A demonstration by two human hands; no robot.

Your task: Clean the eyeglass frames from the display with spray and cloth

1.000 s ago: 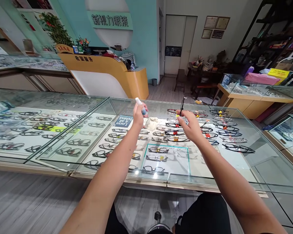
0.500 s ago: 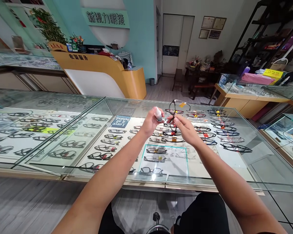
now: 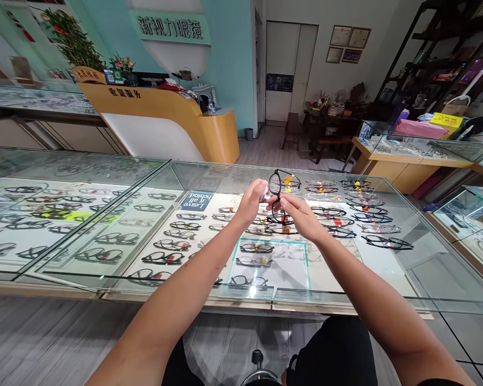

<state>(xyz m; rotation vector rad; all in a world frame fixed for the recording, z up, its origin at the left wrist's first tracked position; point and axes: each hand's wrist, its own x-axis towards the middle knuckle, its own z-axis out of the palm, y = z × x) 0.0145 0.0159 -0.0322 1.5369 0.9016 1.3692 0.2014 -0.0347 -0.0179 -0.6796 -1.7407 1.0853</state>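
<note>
My left hand [image 3: 250,203] is closed round a small white spray bottle [image 3: 262,191], whose tip sits right beside the glasses. My right hand [image 3: 298,213] pinches a pair of black-framed glasses [image 3: 278,188] with an orange tag, held upright with one lens above the other. Both hands meet above the glass display counter [image 3: 398,268]. Under the glass lie several rows of glasses frames [image 3: 348,214] and a blue sign card [image 3: 197,200].
A second glass counter [image 3: 64,171] adjoins on the left. Beyond stand a yellow reception desk [image 3: 177,120], a doorway, a dark wooden table with a chair and shelves on the right. My black-clad knees and a stool base show below.
My left hand has brought the spray bottle from the left over to the glasses. My right hand has turned the glasses upright and drawn them nearer. The cloth on the counter is hidden now.
</note>
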